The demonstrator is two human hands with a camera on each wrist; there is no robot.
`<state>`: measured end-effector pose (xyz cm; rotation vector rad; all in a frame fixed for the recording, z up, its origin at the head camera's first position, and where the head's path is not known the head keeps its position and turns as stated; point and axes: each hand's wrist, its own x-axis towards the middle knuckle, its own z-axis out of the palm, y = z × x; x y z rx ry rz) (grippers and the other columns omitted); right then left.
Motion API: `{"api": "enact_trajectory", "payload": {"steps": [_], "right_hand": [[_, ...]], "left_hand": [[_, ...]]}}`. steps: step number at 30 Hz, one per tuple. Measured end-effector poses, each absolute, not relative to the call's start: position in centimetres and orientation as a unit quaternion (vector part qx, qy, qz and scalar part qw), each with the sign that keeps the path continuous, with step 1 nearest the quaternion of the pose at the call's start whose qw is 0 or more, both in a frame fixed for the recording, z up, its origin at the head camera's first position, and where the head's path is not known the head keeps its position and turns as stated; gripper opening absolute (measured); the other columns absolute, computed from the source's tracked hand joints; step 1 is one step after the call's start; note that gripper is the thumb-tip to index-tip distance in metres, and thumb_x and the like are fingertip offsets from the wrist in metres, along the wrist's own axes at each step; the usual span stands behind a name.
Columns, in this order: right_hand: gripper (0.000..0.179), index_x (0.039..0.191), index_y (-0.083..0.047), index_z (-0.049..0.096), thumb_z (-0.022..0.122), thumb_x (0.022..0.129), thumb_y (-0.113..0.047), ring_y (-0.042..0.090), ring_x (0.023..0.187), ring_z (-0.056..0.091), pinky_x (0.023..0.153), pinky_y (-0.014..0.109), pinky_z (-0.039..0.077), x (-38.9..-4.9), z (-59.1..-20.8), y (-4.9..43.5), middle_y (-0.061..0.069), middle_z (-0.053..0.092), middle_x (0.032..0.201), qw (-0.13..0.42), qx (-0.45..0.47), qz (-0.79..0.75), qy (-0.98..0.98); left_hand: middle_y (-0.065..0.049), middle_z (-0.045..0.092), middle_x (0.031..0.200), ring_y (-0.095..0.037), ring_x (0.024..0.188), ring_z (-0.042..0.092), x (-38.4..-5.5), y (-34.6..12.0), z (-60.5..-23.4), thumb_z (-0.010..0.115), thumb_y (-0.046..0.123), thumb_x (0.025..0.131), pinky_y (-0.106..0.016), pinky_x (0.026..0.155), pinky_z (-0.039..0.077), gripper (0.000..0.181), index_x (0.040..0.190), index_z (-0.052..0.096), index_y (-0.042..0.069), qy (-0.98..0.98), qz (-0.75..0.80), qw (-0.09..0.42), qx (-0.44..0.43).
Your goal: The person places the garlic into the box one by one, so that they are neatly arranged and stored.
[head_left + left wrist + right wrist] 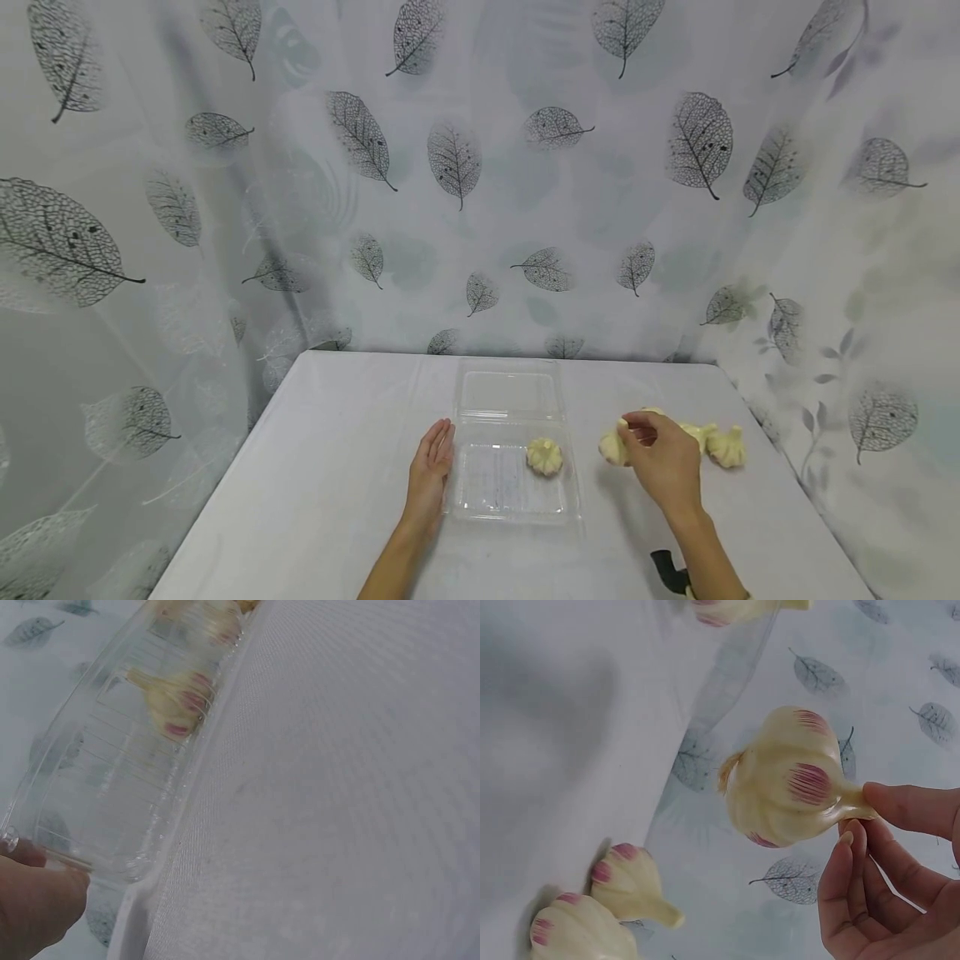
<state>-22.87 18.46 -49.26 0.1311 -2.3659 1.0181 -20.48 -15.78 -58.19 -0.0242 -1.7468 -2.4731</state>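
My right hand [667,467] pinches a garlic bulb [787,780] by its stem, between thumb and fingertips. The bulb is cream with pink streaks, and its root end points away from the fingers; it is held above the table, right of a clear plastic container [487,479]. Inside that container, toward its right side, sits another garlic bulb [543,457]. My left hand [430,477] rests along the container's left edge, fingers fairly straight, the thumb touching the rim in the left wrist view. The hinged lid [510,392] lies folded back, away from me.
More garlic bulbs [726,447] lie in a group at the table's right, partly behind my right hand. The white table [337,467] ends at a leaf-print curtain [495,208] at the back and sides. A black strap [667,571] hangs by my right wrist.
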Motion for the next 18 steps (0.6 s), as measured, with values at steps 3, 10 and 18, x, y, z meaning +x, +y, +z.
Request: {"api": "enact_trajectory", "payload": {"steps": [3,10,18], "right_hand": [[0.017,0.099,-0.006,0.079,0.085,0.084,-0.005,0.02,0.075,0.071,0.061,0.004,0.048,-22.7,-48.9,18.2,0.003,0.076,0.085,0.282,0.058,0.381,-0.879],[0.018,0.099,-0.008,0.079,0.087,0.083,-0.005,0.018,0.075,0.07,0.065,0.006,0.049,-22.2,-48.2,17.5,0.0,0.076,0.085,0.281,0.075,0.377,-0.879],[0.018,0.097,-0.011,0.079,0.088,0.082,-0.007,0.015,0.074,0.07,0.064,0.008,0.051,-21.6,-47.3,16.6,-0.003,0.076,0.084,0.277,0.075,0.385,-0.877]], "left_hand": [[-0.014,0.02,0.172,-0.027,0.159,0.018,-20.4,-15.8,-58.2,0.037,-0.006,0.107,-0.028,0.124,0.024,0.059,0.164,0.02,0.001,-0.579,-0.813,0.057,-0.012],[-0.013,0.018,0.173,-0.027,0.16,0.015,-20.5,-16.0,-58.2,0.034,-0.006,0.107,-0.033,0.128,0.019,0.06,0.164,0.019,0.004,-0.584,-0.81,0.051,-0.013],[-0.012,0.02,0.173,-0.027,0.16,0.017,-20.4,-15.9,-58.0,0.034,-0.006,0.108,-0.033,0.128,0.02,0.059,0.164,0.02,0.004,-0.581,-0.812,0.052,-0.006]]}}
